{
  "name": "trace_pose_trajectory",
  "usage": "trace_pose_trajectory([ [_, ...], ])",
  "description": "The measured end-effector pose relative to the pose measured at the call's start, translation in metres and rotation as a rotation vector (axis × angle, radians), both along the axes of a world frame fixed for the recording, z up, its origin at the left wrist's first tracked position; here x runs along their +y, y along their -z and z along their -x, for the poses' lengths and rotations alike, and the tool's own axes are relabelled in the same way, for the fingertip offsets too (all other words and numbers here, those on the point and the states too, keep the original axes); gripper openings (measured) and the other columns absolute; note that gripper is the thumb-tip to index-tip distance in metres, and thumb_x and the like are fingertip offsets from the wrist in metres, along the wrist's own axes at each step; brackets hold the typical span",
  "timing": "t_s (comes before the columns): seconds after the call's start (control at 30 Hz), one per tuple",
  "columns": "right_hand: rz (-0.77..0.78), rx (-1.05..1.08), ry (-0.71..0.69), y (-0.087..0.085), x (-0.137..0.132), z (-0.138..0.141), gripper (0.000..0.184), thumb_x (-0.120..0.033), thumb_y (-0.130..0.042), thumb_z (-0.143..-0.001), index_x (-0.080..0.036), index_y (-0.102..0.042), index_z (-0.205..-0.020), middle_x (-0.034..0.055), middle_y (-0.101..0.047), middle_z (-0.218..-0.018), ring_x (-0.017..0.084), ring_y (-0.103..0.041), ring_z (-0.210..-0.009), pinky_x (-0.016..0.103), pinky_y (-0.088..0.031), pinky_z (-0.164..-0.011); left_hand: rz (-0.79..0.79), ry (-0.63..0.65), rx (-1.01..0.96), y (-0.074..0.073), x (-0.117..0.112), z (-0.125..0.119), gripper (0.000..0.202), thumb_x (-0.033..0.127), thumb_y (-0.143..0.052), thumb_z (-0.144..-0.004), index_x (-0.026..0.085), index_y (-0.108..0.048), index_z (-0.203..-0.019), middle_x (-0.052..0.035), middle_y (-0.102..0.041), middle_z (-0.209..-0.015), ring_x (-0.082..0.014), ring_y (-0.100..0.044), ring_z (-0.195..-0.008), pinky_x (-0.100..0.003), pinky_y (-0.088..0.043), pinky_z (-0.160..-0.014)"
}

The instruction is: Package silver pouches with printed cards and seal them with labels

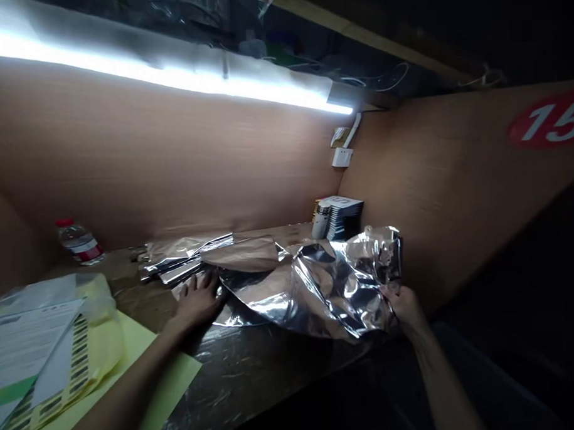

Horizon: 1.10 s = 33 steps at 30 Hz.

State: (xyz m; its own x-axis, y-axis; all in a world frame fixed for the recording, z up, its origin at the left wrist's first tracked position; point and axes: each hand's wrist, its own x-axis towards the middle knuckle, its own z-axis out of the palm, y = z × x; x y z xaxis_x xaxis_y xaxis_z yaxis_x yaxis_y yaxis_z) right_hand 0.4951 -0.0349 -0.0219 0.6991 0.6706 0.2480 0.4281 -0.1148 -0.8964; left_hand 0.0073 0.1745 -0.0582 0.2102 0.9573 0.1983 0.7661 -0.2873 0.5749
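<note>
A large crumpled silver foil bag [327, 282] lies across the dark worktop [245, 373]. My right hand [403, 305] grips its right edge, fingers closed on the foil, and lifts that side off the surface. My left hand [198, 299] lies flat with fingers stretched out, pressing on the left end of the foil beside a stack of flat silver foil bags [180, 259].
Yellow sheets and barcode label papers [42, 361] sit at the front left. A plastic water bottle [78, 241] lies at the back left. A stack of small cards [341, 216] stands in the back corner. Wooden partition walls [172, 175] enclose the bench, one bearing a red "15" sticker [550, 121].
</note>
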Motion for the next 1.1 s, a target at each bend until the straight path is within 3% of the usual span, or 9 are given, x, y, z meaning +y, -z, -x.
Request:
trace_pose_trajectory([
  [0.17, 0.103, 0.026, 0.038, 0.038, -0.044, -0.048, 0.036, -0.056, -0.066, -0.058, -0.021, -0.059, -0.057, 0.0057, -0.059, -0.052, 0.022, -0.054, -0.051, 0.032, -0.044, -0.048, 0.02, 0.015, 0.031, -0.026, 0.017, 0.009, 0.027, 0.032, -0.055, -0.086, 0.015, -0.07, -0.101, -0.0216, -0.07, -0.12, -0.0444, -0.058, -0.124, -0.062, -0.037, -0.11],
  [0.33, 0.138, -0.015, 0.055, 0.054, -0.042, -0.065, 0.033, -0.052, -0.065, -0.059, -0.019, -0.064, -0.06, 0.0068, -0.065, -0.057, 0.024, -0.059, -0.057, 0.033, -0.047, -0.054, 0.027, 0.309, -0.208, -0.039, -0.023, -0.049, 0.041, 0.036, -0.078, -0.073, 0.025, -0.068, -0.112, -0.0118, -0.064, -0.139, -0.0347, -0.052, -0.134, -0.046, -0.033, -0.121],
  [0.43, 0.139, -0.028, 0.045, 0.062, -0.037, -0.068, 0.033, -0.051, -0.064, -0.06, -0.018, -0.066, -0.063, 0.0081, -0.068, -0.062, 0.026, -0.063, -0.061, 0.034, -0.048, -0.058, 0.163, 0.427, -0.357, -0.028, -0.053, -0.089, 0.024, 0.027, -0.086, -0.063, 0.027, -0.067, -0.076, -0.0105, -0.074, -0.099, -0.033, -0.066, -0.105, -0.044, -0.043, -0.11],
  [0.53, 0.121, -0.033, 0.046, 0.068, -0.035, -0.069, 0.031, -0.051, -0.064, -0.062, -0.019, -0.065, -0.063, 0.009, -0.07, -0.065, 0.027, -0.065, -0.065, 0.035, -0.05, -0.062, 0.148, 0.387, -0.294, -0.027, -0.063, -0.102, 0.025, 0.021, -0.081, -0.067, 0.026, -0.058, -0.059, -0.0051, -0.063, -0.066, -0.0277, -0.063, -0.074, -0.041, -0.05, -0.093],
  [0.7, 0.108, -0.027, 0.043, 0.072, -0.036, -0.067, 0.035, -0.048, -0.062, -0.065, -0.017, -0.07, -0.079, 0.0106, -0.075, -0.078, 0.029, -0.07, -0.076, 0.034, -0.052, -0.066, 0.058, 0.326, -0.199, -0.076, -0.06, -0.11, 0.013, 0.026, -0.071, -0.079, 0.025, -0.062, -0.07, -0.0057, -0.064, -0.078, -0.0303, -0.062, -0.09, -0.04, -0.046, -0.094],
  [0.8, 0.111, -0.035, 0.049, 0.07, -0.034, -0.064, 0.034, -0.045, -0.06, -0.067, -0.016, -0.069, -0.081, 0.0099, -0.075, -0.078, 0.028, -0.071, -0.075, 0.032, -0.053, -0.067, -0.05, 0.436, -0.189, -0.099, -0.079, -0.151, 0.009, 0.027, -0.064, -0.086, 0.024, -0.063, -0.078, -0.0104, -0.066, -0.093, -0.0342, -0.06, -0.1, -0.048, -0.043, -0.102],
  [0.87, 0.113, -0.049, 0.062, 0.068, -0.032, -0.061, 0.032, -0.043, -0.059, -0.068, -0.015, -0.069, -0.081, 0.0094, -0.075, -0.077, 0.028, -0.071, -0.075, 0.032, -0.054, -0.068, -0.067, 0.533, -0.213, -0.096, -0.102, -0.194, 0.011, 0.023, -0.059, -0.088, 0.022, -0.064, -0.079, -0.0152, -0.065, -0.096, -0.039, -0.059, -0.107, -0.059, -0.038, -0.107],
  [0.97, 0.125, -0.073, 0.074, 0.065, -0.029, -0.058, 0.033, -0.039, -0.058, -0.07, -0.014, -0.07, -0.089, 0.0098, -0.076, -0.083, 0.028, -0.072, -0.078, 0.032, -0.055, -0.071, -0.012, 0.622, -0.17, -0.067, -0.137, -0.262, 0.01, 0.023, -0.062, -0.086, 0.021, -0.07, -0.093, -0.0213, -0.066, -0.11, -0.0478, -0.051, -0.125, -0.075, -0.025, -0.111],
  [1.1, 0.199, -0.13, 0.13, 0.058, -0.032, -0.055, 0.034, -0.037, -0.06, -0.074, -0.012, -0.071, -0.094, 0.0128, -0.075, -0.081, 0.031, -0.072, -0.078, 0.036, -0.057, -0.073, 0.099, 0.735, -0.012, -0.023, -0.166, -0.318, 0.049, 0.031, -0.081, -0.072, 0.019, -0.07, -0.119, -0.0271, -0.062, -0.129, -0.0595, -0.038, -0.137, -0.088, -0.013, -0.105],
])
